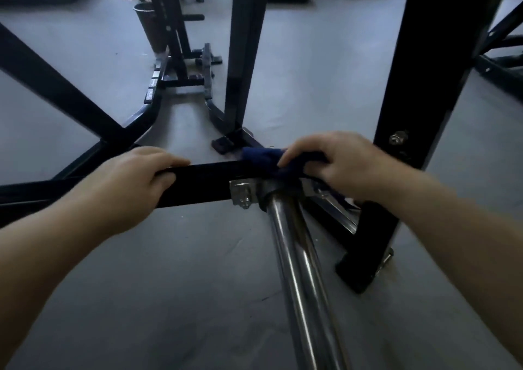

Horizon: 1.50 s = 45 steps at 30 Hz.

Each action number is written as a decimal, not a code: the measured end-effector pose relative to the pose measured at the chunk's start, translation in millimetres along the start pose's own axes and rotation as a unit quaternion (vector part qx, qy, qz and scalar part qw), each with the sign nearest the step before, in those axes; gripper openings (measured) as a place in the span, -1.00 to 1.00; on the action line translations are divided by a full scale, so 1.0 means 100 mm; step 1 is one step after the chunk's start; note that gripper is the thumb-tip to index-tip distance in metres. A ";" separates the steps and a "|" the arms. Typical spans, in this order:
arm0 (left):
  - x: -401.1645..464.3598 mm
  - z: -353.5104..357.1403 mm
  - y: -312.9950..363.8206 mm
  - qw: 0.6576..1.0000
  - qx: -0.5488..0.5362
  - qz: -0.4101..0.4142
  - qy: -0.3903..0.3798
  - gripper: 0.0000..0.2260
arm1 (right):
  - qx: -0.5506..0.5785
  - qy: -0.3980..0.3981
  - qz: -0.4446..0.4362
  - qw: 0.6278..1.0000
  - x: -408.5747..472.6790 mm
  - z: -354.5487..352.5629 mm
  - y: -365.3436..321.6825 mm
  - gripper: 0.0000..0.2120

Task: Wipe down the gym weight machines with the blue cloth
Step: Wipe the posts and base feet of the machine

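Wiping a black crossbar [203,181] low on the weight machine; right hand [339,163] pinches the blue cloth [264,160] against it; left hand [133,180] curls round the bar; uprights and chrome tube [300,256] seemingly remain.

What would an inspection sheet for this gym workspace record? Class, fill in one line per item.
Surface: grey gym floor, bare where seen.
Job's things: dark blue cloth bunched on the black horizontal frame bar, above the shiny chrome tubes.
Clutter: dark tapered bin standing by a far frame.
Hands: left hand grips the bar; right hand holds the cloth.
Cables: nothing seen.
Surroundings: black upright post and further dark machine frames; dim lighting.
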State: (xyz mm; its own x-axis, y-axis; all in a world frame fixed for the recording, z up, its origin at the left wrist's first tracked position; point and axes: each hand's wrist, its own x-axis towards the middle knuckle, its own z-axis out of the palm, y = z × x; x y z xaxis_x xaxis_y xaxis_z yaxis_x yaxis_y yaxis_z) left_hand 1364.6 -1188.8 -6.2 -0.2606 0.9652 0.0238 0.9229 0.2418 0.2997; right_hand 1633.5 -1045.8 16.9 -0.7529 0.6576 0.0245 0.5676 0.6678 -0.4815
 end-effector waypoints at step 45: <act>-0.95 -0.55 -1.71 0.952 -0.122 -0.241 0.142 -0.68 | -0.397 -0.066 -0.551 0.731 1.33 1.40 -1.96 -0.52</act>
State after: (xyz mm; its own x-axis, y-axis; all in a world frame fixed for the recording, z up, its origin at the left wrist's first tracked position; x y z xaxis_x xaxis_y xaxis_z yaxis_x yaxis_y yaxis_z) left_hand 1215.9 -1327.1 -6.8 -0.7359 0.6731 0.0731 0.5916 0.5867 0.5530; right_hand 1375.6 -1138.1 -8.3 -0.8950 -0.4357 -0.0958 -0.4322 0.7937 0.4282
